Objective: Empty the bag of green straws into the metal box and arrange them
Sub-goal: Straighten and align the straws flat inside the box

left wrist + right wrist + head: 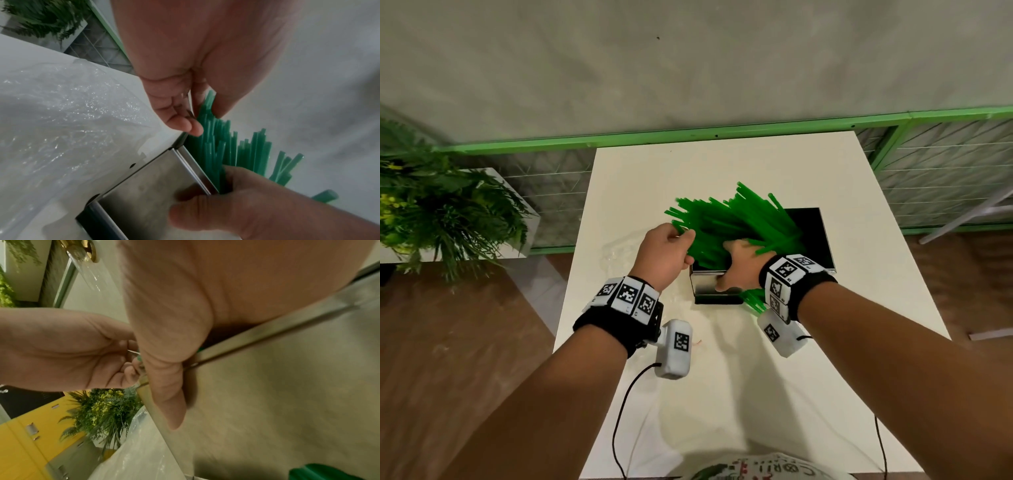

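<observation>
A metal box (709, 286) stands on the white table (756, 377), and a fan of green straws (739, 219) leans out of it toward the far left. My left hand (685, 236) pinches a few straws at the fan's left edge, which the left wrist view shows between thumb and fingertips (193, 128). My right hand (726, 265) grips the box's near wall (154, 186): its thumb (174, 402) lies on the outside and its fingers reach inside among the straws (246, 154). The clear empty bag (61, 113) lies crumpled to the left of the box.
A leafy potted plant (431, 205) on a white stand sits to the left, off the table. A green-framed wire-mesh rail (688, 137) runs behind the table's far edge. A few straw ends (753, 298) stick out near my right wrist.
</observation>
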Available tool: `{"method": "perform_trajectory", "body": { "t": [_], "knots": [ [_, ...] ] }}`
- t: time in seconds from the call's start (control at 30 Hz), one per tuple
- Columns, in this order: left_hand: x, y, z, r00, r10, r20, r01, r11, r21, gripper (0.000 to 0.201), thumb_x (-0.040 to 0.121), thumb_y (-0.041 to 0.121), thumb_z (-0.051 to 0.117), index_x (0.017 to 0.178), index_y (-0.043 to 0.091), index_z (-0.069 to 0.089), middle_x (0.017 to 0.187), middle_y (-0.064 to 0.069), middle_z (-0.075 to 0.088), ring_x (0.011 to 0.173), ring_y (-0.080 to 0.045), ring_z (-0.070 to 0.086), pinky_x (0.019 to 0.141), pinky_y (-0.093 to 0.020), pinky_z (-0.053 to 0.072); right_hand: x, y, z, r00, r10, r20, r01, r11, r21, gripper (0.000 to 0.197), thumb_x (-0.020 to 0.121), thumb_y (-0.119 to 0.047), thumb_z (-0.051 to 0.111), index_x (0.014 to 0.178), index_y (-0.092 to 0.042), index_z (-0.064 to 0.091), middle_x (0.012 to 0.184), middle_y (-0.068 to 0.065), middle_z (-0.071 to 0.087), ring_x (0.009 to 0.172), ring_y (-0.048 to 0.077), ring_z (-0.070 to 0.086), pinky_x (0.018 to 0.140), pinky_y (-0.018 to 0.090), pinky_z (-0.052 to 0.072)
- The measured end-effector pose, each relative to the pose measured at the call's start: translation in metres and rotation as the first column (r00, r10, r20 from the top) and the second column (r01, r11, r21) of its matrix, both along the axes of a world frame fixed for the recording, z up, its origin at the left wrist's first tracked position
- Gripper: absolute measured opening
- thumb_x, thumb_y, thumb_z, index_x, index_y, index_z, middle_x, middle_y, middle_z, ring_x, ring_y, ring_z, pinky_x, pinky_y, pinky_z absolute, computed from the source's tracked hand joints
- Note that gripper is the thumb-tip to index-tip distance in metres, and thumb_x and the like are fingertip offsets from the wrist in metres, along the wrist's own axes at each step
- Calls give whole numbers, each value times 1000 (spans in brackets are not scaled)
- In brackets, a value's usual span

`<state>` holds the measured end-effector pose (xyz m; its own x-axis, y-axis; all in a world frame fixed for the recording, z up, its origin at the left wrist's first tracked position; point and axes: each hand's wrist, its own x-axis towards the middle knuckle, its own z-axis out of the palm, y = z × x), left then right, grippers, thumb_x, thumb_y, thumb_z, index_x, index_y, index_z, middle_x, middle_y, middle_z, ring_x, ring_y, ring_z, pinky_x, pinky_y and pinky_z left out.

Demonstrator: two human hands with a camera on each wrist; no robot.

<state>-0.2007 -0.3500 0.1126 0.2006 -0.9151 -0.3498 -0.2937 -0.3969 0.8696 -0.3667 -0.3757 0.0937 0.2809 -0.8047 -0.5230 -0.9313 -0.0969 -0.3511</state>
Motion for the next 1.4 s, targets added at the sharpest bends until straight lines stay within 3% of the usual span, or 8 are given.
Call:
{"method": "perform_trajectory", "body": {
  "t": [0.4, 0.53, 0.8, 0.93, 1.07, 1.2, 1.3, 1.4],
  "knots": [
    [1, -2, 9, 979, 64, -193, -76, 996, -55, 24, 94, 21, 70, 81, 8, 55, 76, -13, 64, 60, -20, 67, 67, -34, 56, 18, -6, -4, 888, -186, 421, 176, 982, 63, 85, 47, -66, 81, 115, -20, 65, 100, -2, 68, 88, 19, 67, 85, 37, 57],
    [3, 4, 24, 964, 36, -265, -75, 988, -138, 20, 92, 15, 73, 81, 10, 57, 73, -13, 64, 62, -23, 65, 70, -39, 56, 20, -6, 3, 801, -186, 569, 207, 978, 27, 28, 76, -30, 86, 92, -16, 69, 80, 4, 69, 70, 21, 64, 74, 37, 56],
    [21, 14, 60, 851, -36, -523, -164, 929, -331, 7, 85, 13, 63, 88, 7, 61, 79, -9, 65, 69, -29, 66, 69, -33, 58, 34, -2, 48, 649, -114, 752, 326, 935, -140, 15, 81, -14, 76, 87, -11, 63, 66, -3, 52, 58, 13, 46, 56, 30, 43],
    [16, 27, 47, 958, 12, -287, -111, 937, -331, 29, 73, 1, 62, 100, 13, 58, 91, -7, 61, 72, -19, 63, 67, -35, 54, 38, -8, 67, 539, -168, 825, 465, 876, -126, 24, 79, -30, 79, 76, -30, 55, 67, -5, 57, 60, 14, 54, 59, 36, 54],
    [-11, 42, 27, 969, -223, 103, 235, 964, -121, 61, 74, 29, 83, 122, 28, 45, 98, 5, 64, 83, -12, 67, 71, -31, 55, 36, -14, 77, 436, -211, 875, 520, 853, -53, 28, 78, -32, 81, 76, -20, 56, 70, 3, 58, 64, 20, 58, 69, 52, 58],
    [-34, 36, 17, 980, -175, 93, 187, 971, -152, 63, 81, 23, 85, 132, 22, 48, 98, 6, 71, 81, -9, 68, 71, -23, 54, 37, -7, 81, 382, -213, 899, 490, 872, -1, 29, 78, -31, 85, 76, -28, 56, 65, -17, 59, 65, 10, 60, 72, 38, 58],
    [-38, 23, 21, 986, -140, -87, 130, 986, -106, 27, 84, 6, 79, 103, 14, 62, 81, -5, 69, 52, -11, 63, 52, -23, 50, 35, -1, 86, 379, -189, 906, 424, 906, 12, 31, 74, -37, 88, 77, -31, 58, 65, -21, 57, 67, 6, 57, 74, 32, 52],
    [-43, 18, 33, 984, -179, 8, 179, 979, -99, 14, 84, 9, 76, 79, 14, 63, 69, -3, 69, 49, -18, 65, 48, -24, 50, 27, 3, 92, 365, -197, 910, 364, 930, 55, 31, 72, -33, 90, 80, -28, 61, 64, -25, 59, 69, 1, 58, 76, 28, 51]
  ]
}}
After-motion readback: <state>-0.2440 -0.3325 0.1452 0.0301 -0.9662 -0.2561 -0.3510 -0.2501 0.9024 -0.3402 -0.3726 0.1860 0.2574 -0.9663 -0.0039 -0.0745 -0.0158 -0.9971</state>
